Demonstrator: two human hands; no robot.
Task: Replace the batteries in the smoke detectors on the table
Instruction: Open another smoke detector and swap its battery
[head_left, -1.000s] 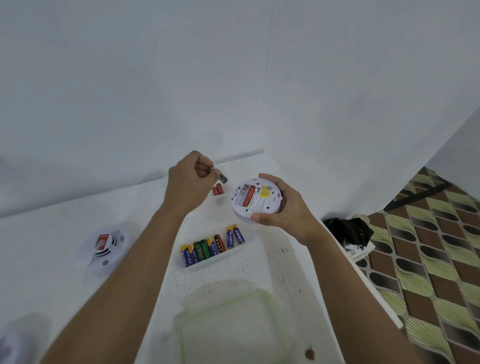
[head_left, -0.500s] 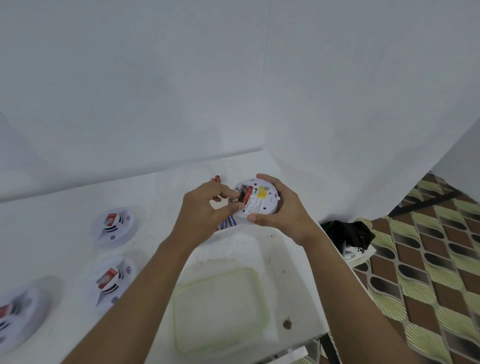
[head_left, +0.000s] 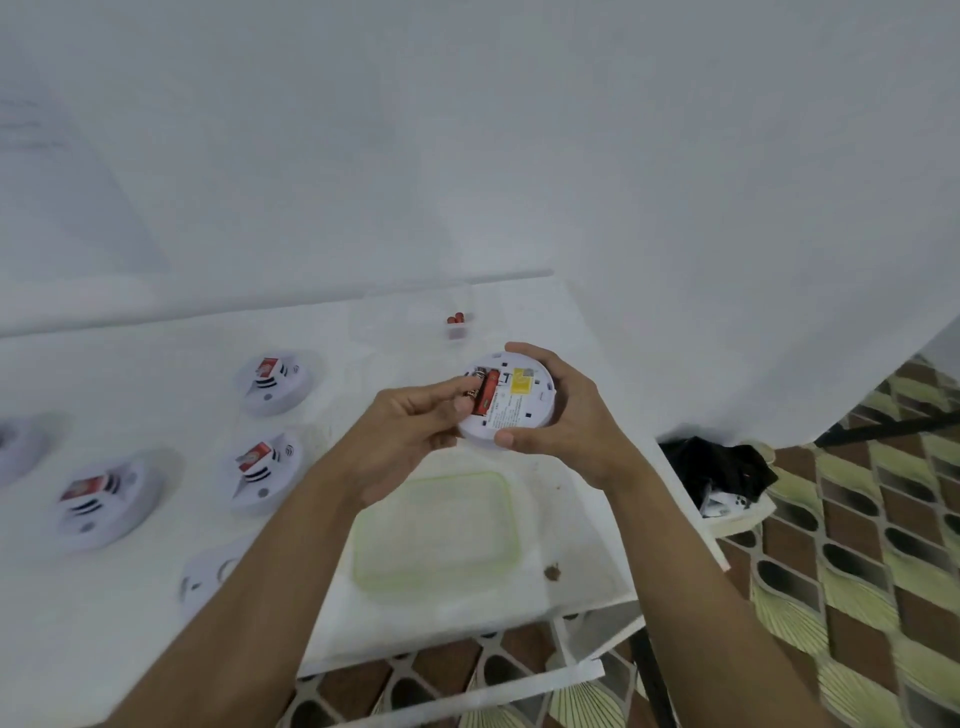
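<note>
My right hand (head_left: 566, 421) grips a white round smoke detector (head_left: 519, 402) back side up, above the white table (head_left: 130, 639). Its open battery bay holds a red battery (head_left: 487, 397). My left hand (head_left: 410, 431) pinches a dark battery (head_left: 474, 391) at the bay's left slot, beside the red one. Several other white detectors lie on the table to the left, among them one (head_left: 275, 384), another (head_left: 262, 473) and a third (head_left: 104, 501).
A clear lid with a green rim (head_left: 434, 530) lies on the table under my forearms. Two red batteries (head_left: 455, 325) sit in a clear container near the back wall. The table's right edge drops to a patterned floor (head_left: 857, 571); a black object (head_left: 717, 467) lies there.
My left hand brought a battery from the back of the table to the detector and now holds it at the bay. The view tilted down and left, showing more detectors.
</note>
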